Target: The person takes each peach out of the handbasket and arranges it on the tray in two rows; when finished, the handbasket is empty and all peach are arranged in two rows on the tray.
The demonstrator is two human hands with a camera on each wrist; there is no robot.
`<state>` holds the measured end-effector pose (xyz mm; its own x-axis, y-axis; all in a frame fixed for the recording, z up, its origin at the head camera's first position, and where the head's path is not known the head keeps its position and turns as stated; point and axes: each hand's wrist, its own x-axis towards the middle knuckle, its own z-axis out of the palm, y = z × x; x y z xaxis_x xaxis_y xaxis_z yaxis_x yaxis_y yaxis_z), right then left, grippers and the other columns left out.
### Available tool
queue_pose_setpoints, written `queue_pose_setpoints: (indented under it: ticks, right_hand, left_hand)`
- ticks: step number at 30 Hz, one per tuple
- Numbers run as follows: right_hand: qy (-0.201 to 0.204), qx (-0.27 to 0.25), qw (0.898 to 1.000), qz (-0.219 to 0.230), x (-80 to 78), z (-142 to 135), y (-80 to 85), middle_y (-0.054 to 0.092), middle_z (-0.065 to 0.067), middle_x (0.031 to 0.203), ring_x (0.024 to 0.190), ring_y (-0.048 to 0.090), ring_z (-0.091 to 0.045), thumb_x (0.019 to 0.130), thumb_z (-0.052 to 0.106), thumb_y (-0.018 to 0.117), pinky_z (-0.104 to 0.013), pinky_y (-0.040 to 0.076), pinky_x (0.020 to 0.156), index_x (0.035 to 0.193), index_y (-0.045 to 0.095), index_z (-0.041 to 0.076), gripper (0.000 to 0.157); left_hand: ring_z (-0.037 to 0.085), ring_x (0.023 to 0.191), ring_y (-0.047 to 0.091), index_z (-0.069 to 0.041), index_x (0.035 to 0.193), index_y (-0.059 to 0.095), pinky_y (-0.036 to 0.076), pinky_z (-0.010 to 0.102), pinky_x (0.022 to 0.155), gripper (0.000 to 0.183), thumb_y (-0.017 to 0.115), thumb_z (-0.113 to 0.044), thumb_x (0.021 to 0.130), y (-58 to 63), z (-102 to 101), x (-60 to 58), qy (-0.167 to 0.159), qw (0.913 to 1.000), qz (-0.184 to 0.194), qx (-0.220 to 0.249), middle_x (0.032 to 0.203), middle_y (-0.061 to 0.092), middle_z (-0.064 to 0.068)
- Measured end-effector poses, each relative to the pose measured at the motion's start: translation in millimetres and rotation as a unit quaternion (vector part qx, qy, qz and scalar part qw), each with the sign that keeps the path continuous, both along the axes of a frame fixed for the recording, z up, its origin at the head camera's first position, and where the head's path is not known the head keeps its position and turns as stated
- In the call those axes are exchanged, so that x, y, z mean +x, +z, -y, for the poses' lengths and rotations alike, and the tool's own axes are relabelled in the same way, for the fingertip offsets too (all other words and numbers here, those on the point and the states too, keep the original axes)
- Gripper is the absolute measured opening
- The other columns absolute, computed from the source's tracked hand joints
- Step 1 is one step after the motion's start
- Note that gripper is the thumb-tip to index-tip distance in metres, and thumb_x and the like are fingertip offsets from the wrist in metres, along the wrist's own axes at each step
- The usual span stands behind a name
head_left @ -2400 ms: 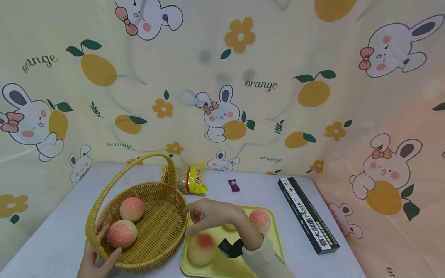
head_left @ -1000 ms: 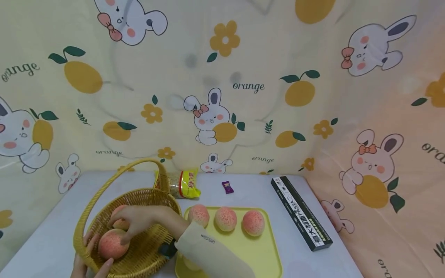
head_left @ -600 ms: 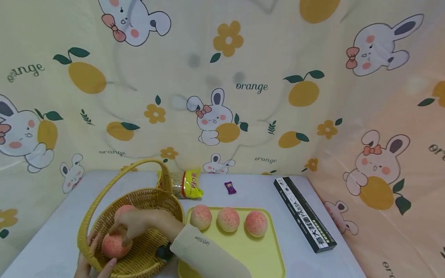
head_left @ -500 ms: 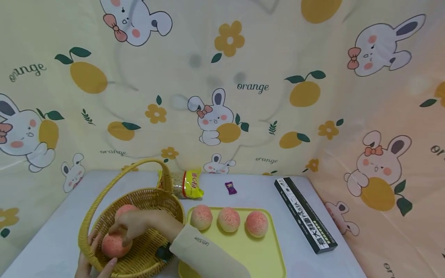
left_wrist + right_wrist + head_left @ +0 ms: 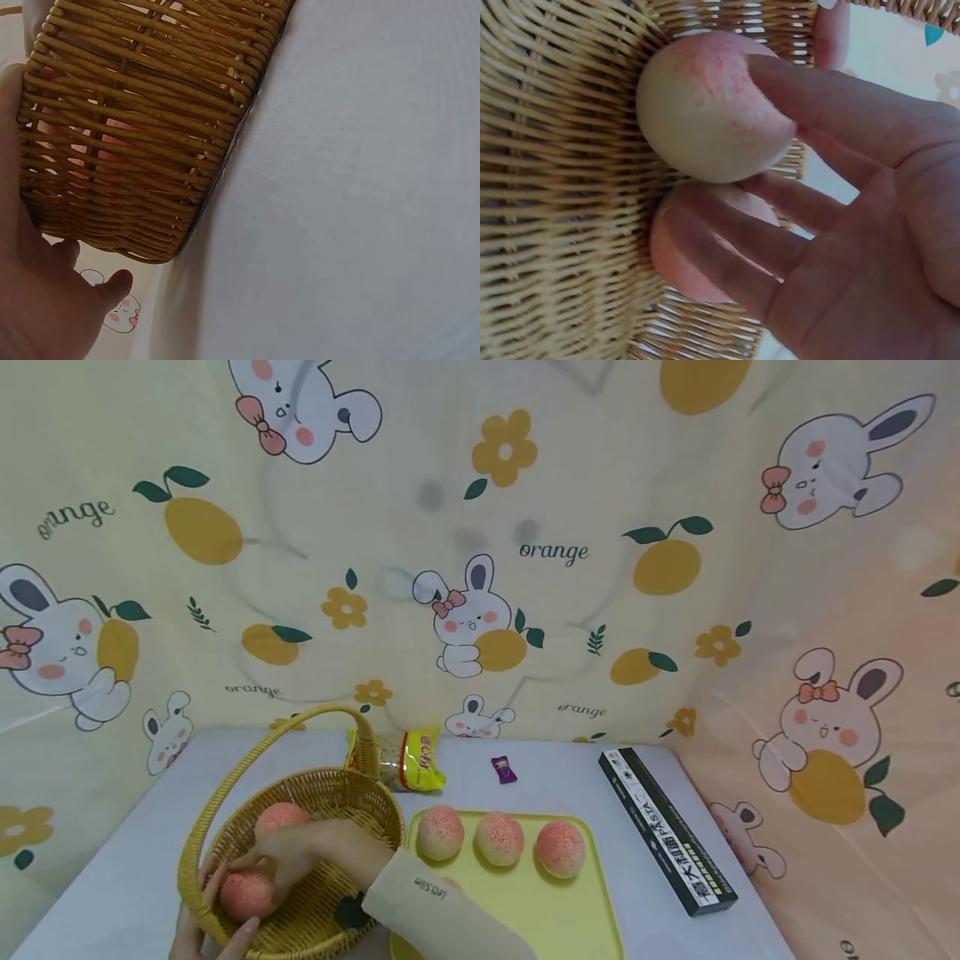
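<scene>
My left hand grips the near left rim of a woven basket, thumb over the edge; in the left wrist view its fingers lie along the wicker side. Inside the basket, my right hand reaches down and holds the nearer pink-and-cream peach. Its thumb lies on one side of that peach, its fingers in the gap toward the other peach. In the right wrist view those fingers partly cover this second peach, farther back against the wicker.
A yellow tray right of the basket bears three peaches in a row; the right sleeve crosses its left part. Behind are a yellow snack bag and a purple candy. A long black pasta box lies at right.
My right hand has gone from over the tray leftward into the basket and taken hold of the nearer peach. My left hand stays on the rim. The head view shifts slightly.
</scene>
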<state>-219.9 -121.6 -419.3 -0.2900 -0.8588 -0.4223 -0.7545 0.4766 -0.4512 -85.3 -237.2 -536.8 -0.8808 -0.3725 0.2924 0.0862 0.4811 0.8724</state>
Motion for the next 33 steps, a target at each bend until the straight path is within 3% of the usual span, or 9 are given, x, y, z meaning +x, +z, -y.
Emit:
queue_pose_setpoints:
  ticks: [7,12,16,20,24,27,30,33]
  right_hand:
    - [-0.035,-0.006,0.999,0.02,-0.5,3,-4.8,0.041,0.014,0.151,0.132,0.039,0.005,0.093,0.015,0.073,-0.006,0.034,0.095,0.156,0.036,0.024,0.074]
    - [-0.067,0.002,0.998,0.007,-1.1,7,-7.0,0.044,0.016,0.147,0.131,0.04,0.006,0.093,0.02,0.074,-0.009,0.035,0.096,0.153,0.041,0.024,0.069]
    - [-0.067,0.001,0.998,0.012,-1.5,9,-7.0,0.049,0.016,0.143,0.126,0.044,0.006,0.092,0.021,0.074,-0.008,0.037,0.093,0.151,0.045,0.025,0.066]
    - [-0.062,-0.007,0.998,0.033,-2.8,8,-7.1,0.05,0.016,0.143,0.124,0.047,0.005,0.092,0.02,0.074,-0.008,0.038,0.089,0.151,0.045,0.025,0.066]
    - [-0.054,-0.015,0.997,0.051,-5.5,6,-9.1,0.049,0.015,0.144,0.125,0.046,0.005,0.092,0.018,0.074,-0.008,0.038,0.09,0.151,0.046,0.024,0.065]
    - [-0.038,-0.02,0.997,0.058,-7.3,6,-11.9,0.048,0.015,0.145,0.128,0.043,0.005,0.093,0.018,0.073,-0.008,0.036,0.093,0.151,0.046,0.023,0.065]
    - [-0.034,-0.021,0.998,0.058,-7.9,6,-14.3,0.049,0.013,0.144,0.127,0.044,0.005,0.092,0.018,0.074,-0.007,0.036,0.093,0.15,0.046,0.02,0.064]
    - [-0.05,-0.017,0.997,0.058,-7.5,6,-14.7,0.051,0.013,0.141,0.124,0.046,0.005,0.092,0.02,0.074,-0.008,0.038,0.09,0.148,0.046,0.016,0.063]
  left_hand:
    - [0.006,0.144,0.008,-0.006,0.157,0.03,0.01,0.002,0.098,0.077,0.07,-0.007,0.092,1.4,0,0.9,-0.004,0.9999,0.011,0.002,0.164,0.012,0.001]
    - [0.013,0.147,0.006,-0.009,0.159,0.027,0.01,0.003,0.097,0.077,0.069,-0.012,0.094,3.0,1,1.3,-0.014,0.9996,0.023,0.002,0.165,0.009,0.0]
    - [0.016,0.147,0.004,-0.009,0.159,0.025,0.011,0.005,0.098,0.077,0.068,-0.014,0.096,2.8,2,1.4,-0.017,0.9993,0.033,-0.002,0.165,0.006,0.0]
    - [0.017,0.148,0.003,-0.007,0.159,0.025,0.012,0.02,0.111,0.076,0.068,-0.011,0.096,2.3,2,2.0,-0.022,0.9992,0.031,0.014,0.165,0.004,-0.001]
    - [0.017,0.148,0.001,-0.007,0.159,0.024,0.011,0.023,0.112,0.077,0.068,-0.01,0.095,1.6,3,2.0,-0.027,0.9992,0.028,0.015,0.165,0.004,-0.002]
    - [0.022,0.149,-0.001,-0.007,0.159,0.023,0.011,0.041,0.118,0.079,0.068,-0.01,0.095,1.0,4,1.5,-0.033,0.999,0.027,0.016,0.166,0.002,0.002]
    - [0.027,0.149,-0.001,-0.006,0.159,0.021,0.01,0.063,0.113,0.081,0.069,-0.009,0.094,0.4,6,0.8,-0.041,0.9985,0.029,0.021,0.166,0.001,0.008]
    - [0.03,0.148,-0.001,-0.004,0.159,0.02,0.009,0.066,0.112,0.082,0.069,-0.007,0.093,-0.3,8,0.1,-0.045,0.9985,0.026,0.018,0.165,0.001,0.013]
